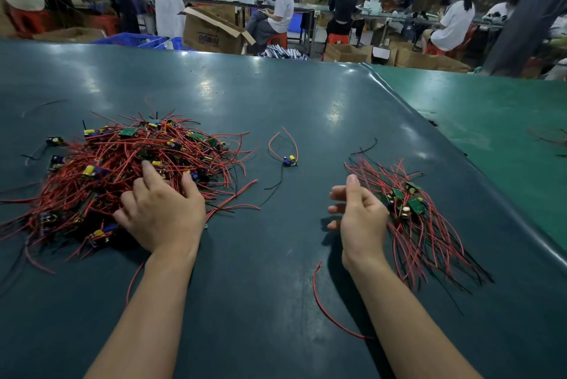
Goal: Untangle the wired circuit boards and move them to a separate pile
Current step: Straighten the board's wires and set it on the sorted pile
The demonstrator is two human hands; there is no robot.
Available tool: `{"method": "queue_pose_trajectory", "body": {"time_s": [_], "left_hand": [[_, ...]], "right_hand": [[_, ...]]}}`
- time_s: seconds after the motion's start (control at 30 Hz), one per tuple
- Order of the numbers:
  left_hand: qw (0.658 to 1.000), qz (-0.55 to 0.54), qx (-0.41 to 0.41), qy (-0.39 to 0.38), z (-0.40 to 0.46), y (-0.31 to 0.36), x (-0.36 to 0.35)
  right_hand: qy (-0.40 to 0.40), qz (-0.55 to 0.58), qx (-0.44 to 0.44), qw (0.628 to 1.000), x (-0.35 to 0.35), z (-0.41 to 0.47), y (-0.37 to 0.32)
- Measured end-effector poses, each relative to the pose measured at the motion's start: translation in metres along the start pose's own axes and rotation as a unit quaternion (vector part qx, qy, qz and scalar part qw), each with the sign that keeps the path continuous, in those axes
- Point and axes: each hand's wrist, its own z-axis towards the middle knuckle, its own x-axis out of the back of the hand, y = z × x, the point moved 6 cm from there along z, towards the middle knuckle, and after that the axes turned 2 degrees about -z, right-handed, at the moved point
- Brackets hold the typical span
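Left hand [161,213] rests on tangled pile [122,170]; right hand [359,213] beside sorted pile [423,225].

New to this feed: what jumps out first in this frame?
The big tangled heap of red-wired green circuit boards at left on the dark green table mat, with the left hand resting on its near edge. At right lies a smaller, combed-out pile of wired boards; the right hand hangs loosely curled beside it. One lone wired board sits between the piles.
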Motion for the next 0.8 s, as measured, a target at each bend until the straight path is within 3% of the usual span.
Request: {"method": "queue_pose_trajectory", "body": {"time_s": [0.17,0.33,0.6,0.8], "left_hand": [[1.0,-0.008,-0.015,0.007,0.003,-0.001,0.0],[0.998,-0.023,-0.051,0.001,0.0,0.004,0.0],[0.998,0.046,-0.007,-0.032,0.003,0.004,-0.006],[0.998,0.038,-0.026,-0.03,0.004,0.002,-0.005]], "right_hand": [[0.002,-0.07,0.006,0.998,0.0,0.005,0.004],[0.073,0.016,-0.036,0.997,0.016,0.016,0.007],[0.005,-0.052,0.006,0.999,0.008,0.013,0.005],[-0.018,-0.086,0.015,0.996,0.006,0.009,0.003]]}}
